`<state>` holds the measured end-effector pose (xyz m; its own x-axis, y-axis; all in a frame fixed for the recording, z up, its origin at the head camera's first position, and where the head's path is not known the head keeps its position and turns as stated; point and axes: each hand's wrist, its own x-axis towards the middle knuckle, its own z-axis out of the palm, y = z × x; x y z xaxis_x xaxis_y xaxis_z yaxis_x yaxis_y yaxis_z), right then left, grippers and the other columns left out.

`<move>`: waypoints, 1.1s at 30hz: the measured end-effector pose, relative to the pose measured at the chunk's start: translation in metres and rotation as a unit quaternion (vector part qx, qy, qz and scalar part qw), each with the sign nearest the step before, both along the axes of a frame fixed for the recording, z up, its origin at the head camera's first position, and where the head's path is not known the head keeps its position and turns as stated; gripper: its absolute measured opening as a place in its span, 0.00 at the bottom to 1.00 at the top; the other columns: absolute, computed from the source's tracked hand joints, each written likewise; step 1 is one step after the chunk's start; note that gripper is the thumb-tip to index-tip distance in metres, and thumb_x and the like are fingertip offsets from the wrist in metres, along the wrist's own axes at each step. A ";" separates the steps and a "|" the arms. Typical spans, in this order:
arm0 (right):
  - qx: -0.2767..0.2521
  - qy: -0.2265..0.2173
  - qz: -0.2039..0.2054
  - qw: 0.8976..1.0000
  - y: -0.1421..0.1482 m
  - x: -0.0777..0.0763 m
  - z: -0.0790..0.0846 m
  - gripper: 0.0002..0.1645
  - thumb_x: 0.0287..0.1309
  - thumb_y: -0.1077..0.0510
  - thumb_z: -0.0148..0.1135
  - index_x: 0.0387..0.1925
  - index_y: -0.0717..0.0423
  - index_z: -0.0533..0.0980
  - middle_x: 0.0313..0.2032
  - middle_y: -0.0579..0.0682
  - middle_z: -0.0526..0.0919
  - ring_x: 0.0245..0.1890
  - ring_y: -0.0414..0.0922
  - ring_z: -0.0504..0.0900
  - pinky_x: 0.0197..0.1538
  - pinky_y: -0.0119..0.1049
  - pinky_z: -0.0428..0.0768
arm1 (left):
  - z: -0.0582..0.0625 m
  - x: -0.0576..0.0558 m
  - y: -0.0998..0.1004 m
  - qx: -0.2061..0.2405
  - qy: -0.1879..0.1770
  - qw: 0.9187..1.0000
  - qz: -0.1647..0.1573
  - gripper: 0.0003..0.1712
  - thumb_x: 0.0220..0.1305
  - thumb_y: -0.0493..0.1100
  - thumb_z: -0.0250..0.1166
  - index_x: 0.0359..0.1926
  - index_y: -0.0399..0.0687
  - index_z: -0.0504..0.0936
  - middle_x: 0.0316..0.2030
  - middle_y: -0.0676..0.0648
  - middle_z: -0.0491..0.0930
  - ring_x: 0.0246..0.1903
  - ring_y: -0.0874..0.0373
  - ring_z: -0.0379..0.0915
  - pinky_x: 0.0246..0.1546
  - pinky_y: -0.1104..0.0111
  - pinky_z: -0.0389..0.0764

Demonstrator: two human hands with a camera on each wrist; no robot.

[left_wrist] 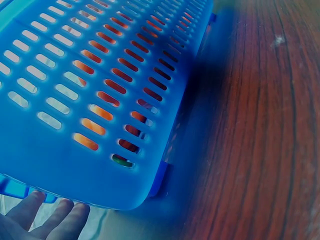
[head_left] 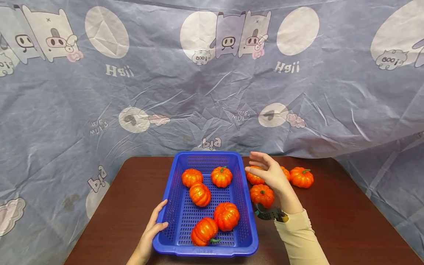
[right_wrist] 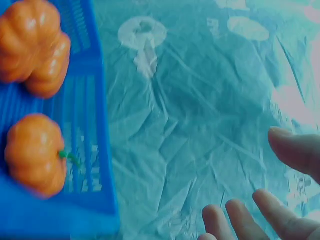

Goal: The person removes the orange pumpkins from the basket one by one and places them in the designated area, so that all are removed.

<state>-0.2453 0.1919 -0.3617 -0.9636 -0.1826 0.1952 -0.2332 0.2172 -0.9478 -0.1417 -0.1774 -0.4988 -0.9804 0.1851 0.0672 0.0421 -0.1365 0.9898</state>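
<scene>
A blue plastic basket [head_left: 207, 250] with slotted walls holds several small orange pumpkins [head_left: 226, 216]. My left hand [head_left: 149, 232] touches the basket's left rim with its fingers spread; in the left wrist view its fingertips [left_wrist: 75, 220] meet the rim beside the slotted wall. Right of the basket, my right hand [head_left: 273, 175] is raised near more pumpkins [head_left: 262, 195], and partly covers some of them. Its thumb and fingers are apart with nothing between them, as the right wrist view also shows the hand [right_wrist: 280, 200] beside the basket [right_wrist: 107, 150].
The basket and pumpkins stand on a dark brown wooden table [head_left: 347, 221]. Another loose pumpkin [head_left: 301, 177] lies toward the table's back right. A grey-blue cloth [head_left: 212, 92] with cartoon prints hangs behind the table. Some black gear [head_left: 268, 213] sits at my right wrist.
</scene>
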 end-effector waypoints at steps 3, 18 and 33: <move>0.002 0.000 0.009 1.000 -0.013 -0.002 0.005 0.37 0.53 0.59 0.67 0.64 0.61 0.64 0.60 0.61 0.68 0.57 0.56 0.71 0.51 0.35 0.74 | 0.000 0.001 0.000 0.005 -0.002 1.000 -0.001 0.36 0.63 0.35 0.46 0.71 0.55 0.50 0.66 0.37 0.50 0.60 0.38 0.52 0.52 0.54 0.68; -0.023 -0.011 0.079 0.997 -0.074 -0.012 0.007 0.34 0.51 0.64 0.67 0.60 0.63 0.67 0.57 0.62 0.72 0.55 0.58 0.73 0.53 0.44 0.74 | 0.000 0.000 0.000 0.010 -0.004 1.000 -0.005 0.36 0.64 0.35 0.46 0.71 0.55 0.50 0.66 0.37 0.50 0.60 0.40 0.54 0.52 0.54 0.68; 0.023 -0.034 0.126 0.991 -0.117 -0.020 -0.024 0.30 0.50 0.60 0.67 0.56 0.63 0.71 0.54 0.62 0.75 0.54 0.60 0.73 0.54 0.47 0.73 | 0.001 0.001 0.000 0.014 0.001 1.000 -0.013 0.36 0.64 0.35 0.46 0.72 0.55 0.49 0.66 0.36 0.50 0.61 0.38 0.52 0.53 0.52 0.67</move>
